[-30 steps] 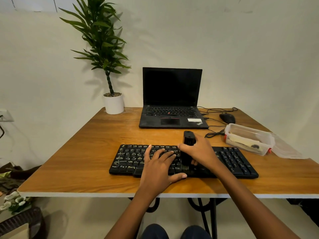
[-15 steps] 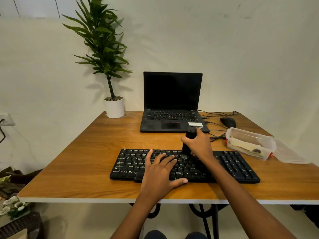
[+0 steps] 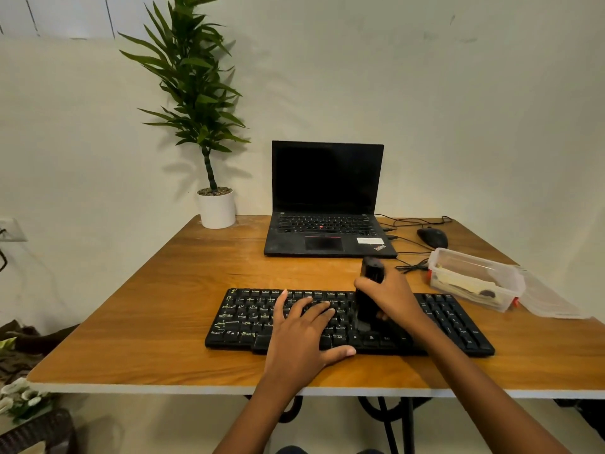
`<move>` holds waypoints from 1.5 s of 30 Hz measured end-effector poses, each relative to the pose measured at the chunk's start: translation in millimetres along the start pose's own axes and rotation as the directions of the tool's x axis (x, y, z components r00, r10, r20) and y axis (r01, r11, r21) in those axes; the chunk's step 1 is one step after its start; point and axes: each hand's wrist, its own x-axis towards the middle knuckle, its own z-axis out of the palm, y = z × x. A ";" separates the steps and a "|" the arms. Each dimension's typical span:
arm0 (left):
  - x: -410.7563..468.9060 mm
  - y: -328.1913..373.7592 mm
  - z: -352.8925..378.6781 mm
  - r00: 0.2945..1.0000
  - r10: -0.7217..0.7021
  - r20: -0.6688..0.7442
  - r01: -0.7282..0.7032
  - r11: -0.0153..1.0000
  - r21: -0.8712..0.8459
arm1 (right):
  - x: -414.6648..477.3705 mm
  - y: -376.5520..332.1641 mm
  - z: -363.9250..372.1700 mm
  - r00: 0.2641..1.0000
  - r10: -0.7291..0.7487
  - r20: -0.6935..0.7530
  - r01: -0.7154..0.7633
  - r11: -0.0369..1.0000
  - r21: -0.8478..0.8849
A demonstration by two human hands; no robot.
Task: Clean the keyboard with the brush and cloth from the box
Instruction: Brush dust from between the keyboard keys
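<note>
A black keyboard lies across the near part of the wooden table. My left hand rests flat on its middle keys, fingers spread, holding nothing. My right hand grips a black brush upright, its bristle end down on the keys just right of centre. A clear plastic box stands at the right with a light cloth and a small dark item inside. Its lid lies beside it.
An open black laptop sits at the back centre. A black mouse and cables lie to its right. A potted plant stands at the back left corner. The table's front edge runs just below the keyboard.
The brush in my right hand went from the keyboard's near rows to its far edge, then back toward the middle rows. My left hand stayed on the keys.
</note>
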 end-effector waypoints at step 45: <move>0.8 -0.5 -1.1 0.999 0.001 0.034 -0.001 1.000 -0.005 | 12.0 -6.4 -29.9 0.995 0.033 -0.096 -0.028 0.998 0.056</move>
